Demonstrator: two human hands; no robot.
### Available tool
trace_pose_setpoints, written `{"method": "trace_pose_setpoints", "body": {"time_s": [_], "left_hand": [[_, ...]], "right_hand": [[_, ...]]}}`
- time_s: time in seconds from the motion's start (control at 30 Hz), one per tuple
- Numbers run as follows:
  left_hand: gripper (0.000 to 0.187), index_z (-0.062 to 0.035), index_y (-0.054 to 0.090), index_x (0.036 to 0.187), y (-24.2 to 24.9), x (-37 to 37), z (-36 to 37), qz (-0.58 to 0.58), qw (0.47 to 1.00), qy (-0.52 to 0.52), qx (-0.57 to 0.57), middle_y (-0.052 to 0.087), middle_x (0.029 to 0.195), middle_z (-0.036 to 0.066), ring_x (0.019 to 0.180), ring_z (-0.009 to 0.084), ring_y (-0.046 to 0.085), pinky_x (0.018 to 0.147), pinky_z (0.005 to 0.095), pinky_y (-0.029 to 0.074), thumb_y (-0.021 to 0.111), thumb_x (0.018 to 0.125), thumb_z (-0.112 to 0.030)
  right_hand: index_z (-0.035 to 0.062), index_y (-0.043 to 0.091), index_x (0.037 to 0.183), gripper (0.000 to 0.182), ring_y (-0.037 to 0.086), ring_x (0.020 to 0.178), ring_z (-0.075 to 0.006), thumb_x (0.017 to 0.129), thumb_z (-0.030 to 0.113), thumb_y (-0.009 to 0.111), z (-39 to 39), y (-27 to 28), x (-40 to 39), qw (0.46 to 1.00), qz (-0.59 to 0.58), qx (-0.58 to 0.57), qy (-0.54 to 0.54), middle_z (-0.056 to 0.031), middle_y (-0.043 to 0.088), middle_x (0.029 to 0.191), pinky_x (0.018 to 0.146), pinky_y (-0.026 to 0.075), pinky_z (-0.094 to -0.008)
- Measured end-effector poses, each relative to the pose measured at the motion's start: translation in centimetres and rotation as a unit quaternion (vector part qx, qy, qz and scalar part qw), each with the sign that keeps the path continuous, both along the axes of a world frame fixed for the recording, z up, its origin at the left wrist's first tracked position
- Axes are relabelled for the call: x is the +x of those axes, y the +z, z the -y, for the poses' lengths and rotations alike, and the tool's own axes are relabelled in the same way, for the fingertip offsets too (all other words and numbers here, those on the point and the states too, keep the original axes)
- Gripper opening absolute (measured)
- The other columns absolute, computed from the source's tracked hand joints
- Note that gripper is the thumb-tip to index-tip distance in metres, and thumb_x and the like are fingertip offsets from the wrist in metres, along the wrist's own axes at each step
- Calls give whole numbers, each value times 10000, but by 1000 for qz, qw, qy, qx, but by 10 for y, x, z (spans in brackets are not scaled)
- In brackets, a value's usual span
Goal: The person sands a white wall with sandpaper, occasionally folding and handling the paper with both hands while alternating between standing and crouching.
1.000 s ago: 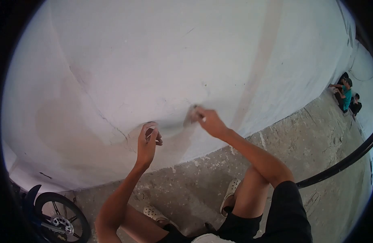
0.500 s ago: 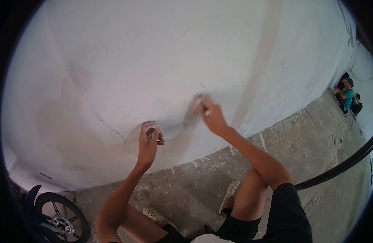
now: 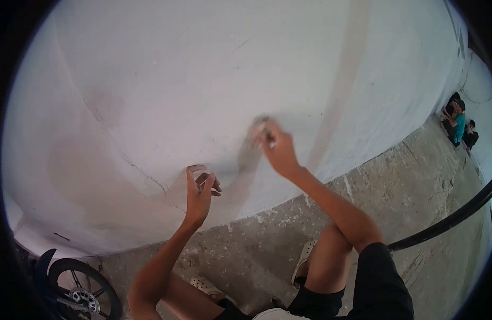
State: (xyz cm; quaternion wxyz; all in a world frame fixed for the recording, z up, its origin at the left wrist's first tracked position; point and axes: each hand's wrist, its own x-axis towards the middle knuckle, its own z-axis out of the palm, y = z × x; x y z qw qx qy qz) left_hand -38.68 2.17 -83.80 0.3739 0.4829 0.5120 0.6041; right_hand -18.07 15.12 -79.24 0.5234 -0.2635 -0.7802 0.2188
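Observation:
A pale wall (image 3: 203,80) with a thin crack and faint stains fills most of the view. My left hand (image 3: 200,188) is at the wall's lower middle, fingers curved and apart, with nothing visible in it. To its right and higher up, my right hand (image 3: 275,145) is at the wall with its fingers pinched together. Motion blurs those fingertips, and whatever they hold is too small and smeared to make out. A soft shadow falls on the wall beside each hand.
Rough concrete floor (image 3: 246,245) runs along the wall's foot. A motorcycle wheel (image 3: 86,293) stands at lower left. A black curved bar (image 3: 443,226) crosses the right side. Several people (image 3: 458,125) sit by the far wall. My legs and light clogs (image 3: 206,286) are below.
My left hand sits slightly lower and further right in the view. My right hand stays pinched at nearly the same spot, still blurred. The view has shifted slightly.

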Motion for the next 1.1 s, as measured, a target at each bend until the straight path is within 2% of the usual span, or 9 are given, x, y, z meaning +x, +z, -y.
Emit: {"method": "trace_pose_setpoints", "body": {"time_s": [0.07, 0.17, 0.23, 0.43, 0.57, 0.67, 0.77, 0.93, 1.1], "left_hand": [[277, -106, 343, 1203, 2, 3, 3, 5, 1000, -2, -8, 552, 847, 65, 757, 149, 568, 660, 310, 524, 524, 1005, -173], [281, -67, 321, 1202, 3, 5, 3, 19, 1000, 0, -9, 557, 826, 74, 739, 139, 571, 647, 290, 518, 511, 1011, -148], [294, -62, 323, 1215, 3, 5, 4, 22, 1000, -6, -6, 558, 831, 75, 742, 140, 572, 649, 291, 519, 514, 1011, -152], [296, -59, 339, 1226, 5, 6, 3, 42, 999, 2, 1, 563, 846, 77, 745, 144, 584, 643, 289, 524, 515, 1012, -162], [306, -67, 339, 1236, 8, 13, 5, 41, 999, 2, 6, 567, 857, 82, 746, 146, 590, 642, 288, 527, 519, 1011, -172], [282, -106, 358, 1240, -1, 7, 3, 21, 1000, 5, 23, 563, 866, 70, 776, 150, 580, 671, 318, 533, 511, 1018, -190], [316, -95, 360, 1257, -4, 4, 3, 17, 999, -20, 27, 561, 932, 89, 822, 168, 594, 677, 324, 542, 526, 1018, -217], [520, -88, 286, 1402, 11, 9, 5, -152, 982, -35, 107, 531, 1147, 108, 1019, 190, 594, 801, 333, 532, 564, 1006, -279], [483, -30, 425, 1313, 58, 9, 17, -75, 991, -99, 59, 571, 1102, 86, 1011, 164, 584, 821, 319, 515, 622, 975, -314]], "right_hand": [[6, 504, 890, 219, 539, 513, -181, 983, 185, 590, 2, 41, -1, 985, -143, 25, -99, -159, 578, 674, 499, 416, -309], [12, 517, 960, 163, 590, 555, -252, 980, 162, 577, -5, 22, -9, 987, -122, 33, -98, -164, 594, 697, 527, 446, -352], [37, 505, 1027, 136, 633, 653, -364, 979, 154, 555, 1, -13, -13, 998, 24, 47, 24, -184, 619, 741, 570, 469, -437], [24, 512, 1061, 172, 658, 763, -384, 976, 168, 556, 3, -22, -3, 967, 245, 63, 42, -193, 651, 830, 686, 515, -422], [47, 493, 1109, 165, 632, 768, -443, 988, 157, 513, 1, 10, 2, 993, 113, -26, 0, -224, 654, 873, 660, 512, -506], [19, 488, 1083, 169, 635, 771, -429, 985, 152, 524, 1, 13, -15, 997, -71, 36, -11, -217, 650, 871, 662, 511, -504], [5, 512, 1066, 171, 678, 751, -356, 984, 147, 561, 8, -20, -20, 966, 125, 218, -65, -192, 649, 801, 655, 528, -391], [-20, 548, 1092, 180, 670, 797, -262, 962, 96, 592, 33, 4, -10, 965, 204, -60, 153, -164, 647, 867, 713, 535, -347], [-30, 590, 1041, 205, 621, 933, -166, 950, 146, 644, 60, 36, -12, 948, 69, -170, 261, -82, 636, 936, 808, 523, -329]]}}
